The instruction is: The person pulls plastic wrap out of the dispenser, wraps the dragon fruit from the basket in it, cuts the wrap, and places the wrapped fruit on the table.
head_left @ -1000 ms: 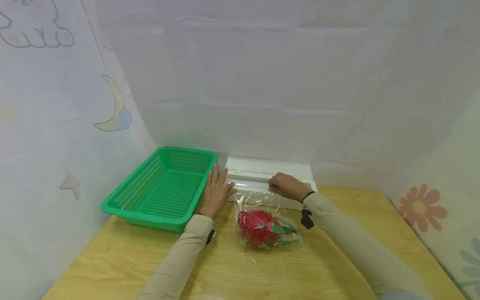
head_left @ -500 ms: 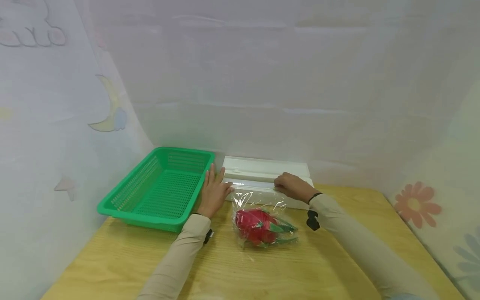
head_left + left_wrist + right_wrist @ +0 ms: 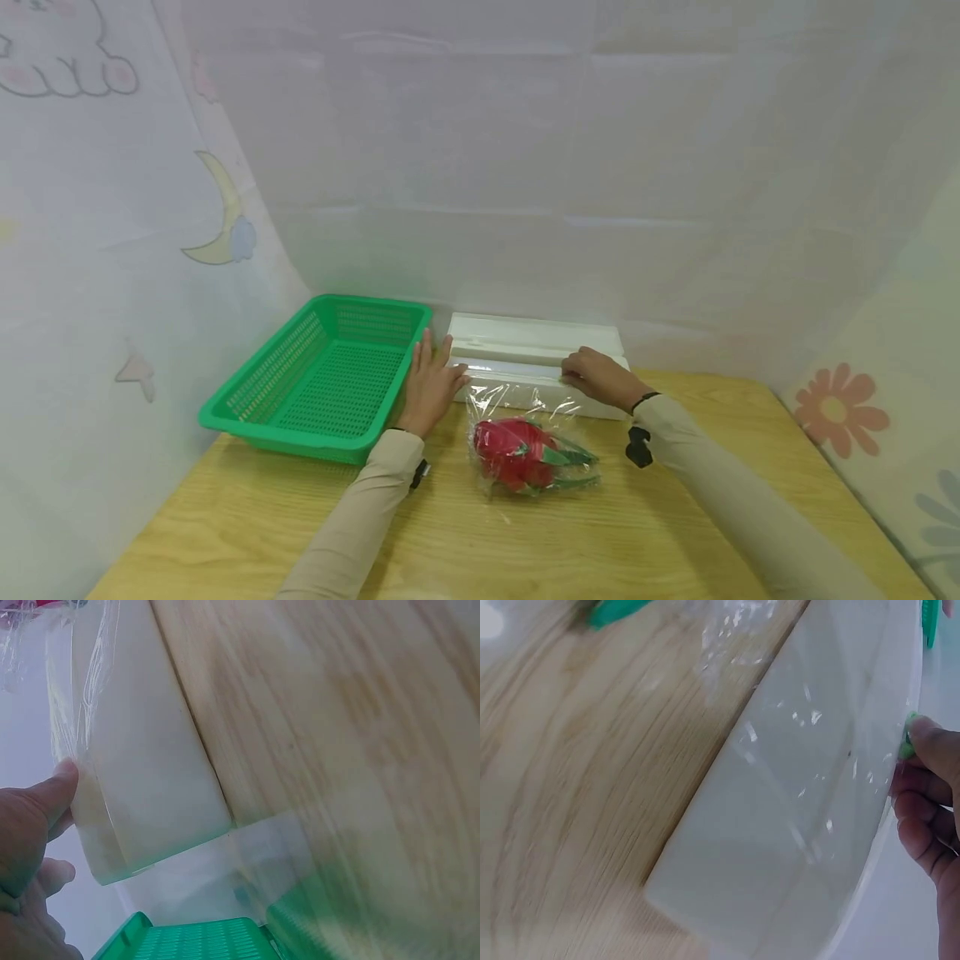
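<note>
A white cling film box point(image 3: 517, 396) lies with its lid raised at the back of the table. My left hand point(image 3: 429, 392) is at its left end, fingers spread straight and thumb touching the front edge; the left wrist view shows that thumb point(image 3: 64, 780) against film at the edge. Toward the box's right end, my right hand point(image 3: 597, 377) pinches a small green slider point(image 3: 907, 741) on the edge, mostly hidden by the fingers. Clear film point(image 3: 495, 404) runs from the box to a red dragon fruit point(image 3: 517, 450) with green tips, lying wrapped in front.
Left of the box stands a green plastic basket point(image 3: 288, 436), close to my left hand. Everything rests on a wooden table point(image 3: 480, 550). A pale printed cloth point(image 3: 465, 167) hangs behind and at both sides.
My right hand has slid rightward along the box's edge, from about its middle toward the right end. The left hand keeps its place, and the wrapped dragon fruit has not moved.
</note>
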Demonstrator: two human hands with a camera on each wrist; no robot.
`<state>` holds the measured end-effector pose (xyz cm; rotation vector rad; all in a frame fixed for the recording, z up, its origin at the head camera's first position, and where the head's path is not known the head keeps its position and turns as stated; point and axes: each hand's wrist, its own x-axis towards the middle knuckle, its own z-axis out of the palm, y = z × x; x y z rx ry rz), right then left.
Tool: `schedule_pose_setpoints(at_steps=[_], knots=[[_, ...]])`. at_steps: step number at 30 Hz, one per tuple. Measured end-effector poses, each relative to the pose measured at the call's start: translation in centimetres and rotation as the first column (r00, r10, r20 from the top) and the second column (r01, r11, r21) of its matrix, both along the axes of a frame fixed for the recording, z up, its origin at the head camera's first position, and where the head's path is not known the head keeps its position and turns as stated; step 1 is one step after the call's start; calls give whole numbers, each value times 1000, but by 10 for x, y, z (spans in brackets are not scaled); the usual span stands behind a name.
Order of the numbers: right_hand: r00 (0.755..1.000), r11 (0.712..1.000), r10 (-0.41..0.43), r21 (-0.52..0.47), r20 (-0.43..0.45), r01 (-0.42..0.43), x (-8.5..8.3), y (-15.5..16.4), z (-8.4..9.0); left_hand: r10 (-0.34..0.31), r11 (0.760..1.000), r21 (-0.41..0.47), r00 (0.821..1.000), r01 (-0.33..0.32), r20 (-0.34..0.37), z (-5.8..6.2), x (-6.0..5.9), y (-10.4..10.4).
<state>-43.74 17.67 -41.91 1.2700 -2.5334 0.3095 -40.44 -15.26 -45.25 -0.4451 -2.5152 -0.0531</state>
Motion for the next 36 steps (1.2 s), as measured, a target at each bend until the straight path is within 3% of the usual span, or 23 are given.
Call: schedule_pose_setpoints(at_steps=[5, 11, 20, 31, 36], knots=[[1000, 1000, -23, -13, 16, 23, 4, 13, 0, 22, 1000, -12, 1000, -22, 10, 0, -1, -2], [999, 999, -33, -26, 24, 33, 7, 19, -3, 2, 1000, 7, 1000, -2, 23, -4, -1, -4], [999, 998, -46, -38, -5, 46, 5, 23, -8, 6, 1000, 5, 1000, -6, -21, -6, -3, -7], [995, 995, -66, -78, -68, 60, 8, 31, -13, -1, 1000, 12, 1000, 1, -2, -4, -1, -2], [995, 995, -63, -79, -71, 58, 10, 34, -14, -5, 1000, 8, 1000, 5, -25, -3, 0, 1]])
